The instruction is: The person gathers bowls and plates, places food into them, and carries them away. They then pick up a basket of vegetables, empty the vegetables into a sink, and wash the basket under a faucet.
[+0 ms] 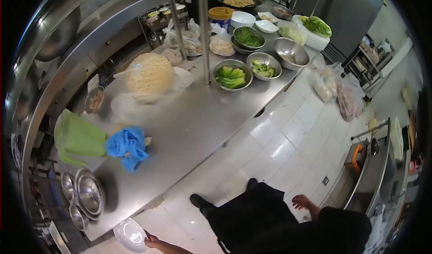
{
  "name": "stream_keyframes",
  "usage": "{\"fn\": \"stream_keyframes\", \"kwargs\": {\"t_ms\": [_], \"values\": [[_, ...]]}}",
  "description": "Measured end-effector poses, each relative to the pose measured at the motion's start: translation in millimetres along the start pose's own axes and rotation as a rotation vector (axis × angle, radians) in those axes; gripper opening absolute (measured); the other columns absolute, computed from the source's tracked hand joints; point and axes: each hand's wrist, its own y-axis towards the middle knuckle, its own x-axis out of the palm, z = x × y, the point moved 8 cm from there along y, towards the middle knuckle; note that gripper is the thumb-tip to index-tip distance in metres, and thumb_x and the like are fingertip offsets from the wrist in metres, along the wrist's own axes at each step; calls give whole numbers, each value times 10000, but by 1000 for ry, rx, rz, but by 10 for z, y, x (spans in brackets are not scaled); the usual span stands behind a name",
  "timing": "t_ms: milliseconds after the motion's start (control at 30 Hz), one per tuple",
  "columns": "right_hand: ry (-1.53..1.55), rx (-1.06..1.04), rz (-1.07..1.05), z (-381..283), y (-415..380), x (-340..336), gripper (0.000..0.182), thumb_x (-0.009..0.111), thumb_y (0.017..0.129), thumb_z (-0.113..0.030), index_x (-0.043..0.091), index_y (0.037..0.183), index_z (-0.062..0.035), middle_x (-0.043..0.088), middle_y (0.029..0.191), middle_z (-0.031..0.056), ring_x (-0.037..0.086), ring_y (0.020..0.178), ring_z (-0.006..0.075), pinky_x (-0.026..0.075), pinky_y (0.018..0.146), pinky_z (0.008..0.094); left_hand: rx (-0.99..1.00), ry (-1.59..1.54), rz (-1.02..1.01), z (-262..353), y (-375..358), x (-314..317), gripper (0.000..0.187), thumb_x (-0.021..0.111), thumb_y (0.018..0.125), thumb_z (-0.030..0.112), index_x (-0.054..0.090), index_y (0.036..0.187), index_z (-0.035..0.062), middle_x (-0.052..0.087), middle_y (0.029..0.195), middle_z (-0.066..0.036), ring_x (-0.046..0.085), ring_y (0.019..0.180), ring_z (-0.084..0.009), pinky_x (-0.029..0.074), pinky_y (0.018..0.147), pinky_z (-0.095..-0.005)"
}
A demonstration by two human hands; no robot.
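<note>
My left hand (pixel 153 242) grips the rim of a white plate (pixel 123 229), low in the view beside the counter's front corner. Light glints off the plate's face, and nothing lies on it. My right hand (pixel 302 202) hangs over the tiled floor with its fingers loosely bent and apart, holding nothing. Nearest the plate on the steel counter (pixel 180 137) are several stacked metal bowls (pixel 90 193), a green plastic jug (pixel 81 134) lying tilted, and a crumpled blue plastic bag (pixel 128 147).
A large mound of noodles (pixel 150 76) sits on clear plastic. Farther along stand metal bowls of green vegetables (pixel 232 75) and white bowls (pixel 243 19). Filled plastic bags (pixel 348 96) rest on the floor at right. A steel sink unit (pixel 371 173) stands on my right.
</note>
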Motion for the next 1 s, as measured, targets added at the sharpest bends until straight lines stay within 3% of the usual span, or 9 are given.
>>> {"fn": "stream_keyframes", "kwargs": {"t_ms": [133, 267, 300, 333, 600, 667, 700, 767, 1000], "values": [[134, 62, -38, 442, 69, -366, 208, 551, 850, -239, 602, 996, -100, 630, 746, 70, 588, 555, 211, 482, 518, 383, 26, 37, 61, 202, -1434, -171, 564, 328, 709, -68, 253, 1251, -205, 333, 1303, -305, 273, 1233, -502, 286, 1061, -594], [135, 93, -26, 574, 94, -870, 209, 491, 872, -231, 596, 1011, -116, 633, 770, 70, 604, 586, 233, 481, 545, 380, -336, 137, -247, 140, -2946, -282, 628, 488, 654, 91, 362, 1233, -118, 456, 1203, -243, 521, 1050, -381, 500, 886, -468], [149, 91, -14, 546, 172, -1043, 214, 482, 875, -226, 593, 1022, -117, 635, 790, 77, 610, 604, 237, 482, 550, 384, -120, 531, -364, 409, -2503, -1074, 310, 522, 881, 149, 495, 1013, -130, 527, 1126, -221, 529, 1021, -341, 504, 857, -384], [186, 82, 6, 456, 310, -1216, 221, 476, 875, -224, 585, 1034, -115, 630, 824, 92, 614, 637, 237, 484, 544, 398, 326, 1104, -588, 599, -2544, -1119, 242, 552, 861, 100, 513, 964, -116, 525, 1044, -203, 545, 957, -301, 536, 772, -375], [147, -753, 27, -3333, 363, -2206, 174, 552, 810, -155, 610, 896, -16, 634, 767, 68, 599, 670, 145, 465, 576, 268, 14, 1048, -786, 216, -3230, -1036, 507, 679, 802, 264, 438, 1143, -25, 466, 1084, -147, 518, 865, -192, 471, 579, -260], [145, -926, -101, -4450, -312, -2183, 144, 573, 830, -150, 622, 876, -22, 642, 768, 63, 594, 691, 139, 461, 631, 264, -133, 944, -755, -380, -3969, 284, 624, 684, 787, 303, 379, 1240, 2, 469, 1094, -147, 520, 881, -188, 467, 558, -249], [129, -1080, -200, -4931, -603, -2181, 125, 560, 853, -135, 614, 892, -30, 640, 780, 57, 590, 695, 128, 460, 633, 259, -597, 649, -553, -799, -4542, 841, 654, 543, 583, 122, 415, 1198, -62, 529, 1061, -198, 599, 856, -331, 554, 689, -412], [111, -1296, -298, -5705, -1277, -2200, 119, 543, 863, -110, 603, 930, -33, 638, 785, 46, 583, 698, 113, 461, 634, 256, -879, 444, -743, -1411, -4832, 1298, 634, 546, 556, 91, 436, 1163, -52, 554, 954, -163, 604, 749, -321, 558, 614, -409], [135, -1430, -144, -7541, -1799, -2778, 243, 544, 830, -72, 568, 1069, -37, 636, 800, 45, 566, 645, 98, 460, 577, 239, -849, 476, -1008, -2898, -6067, 2833, 690, 547, 584, 143, 410, 1223, -78, 565, 1043, -212, 601, 849, -363, 528, 768, -421]]}}
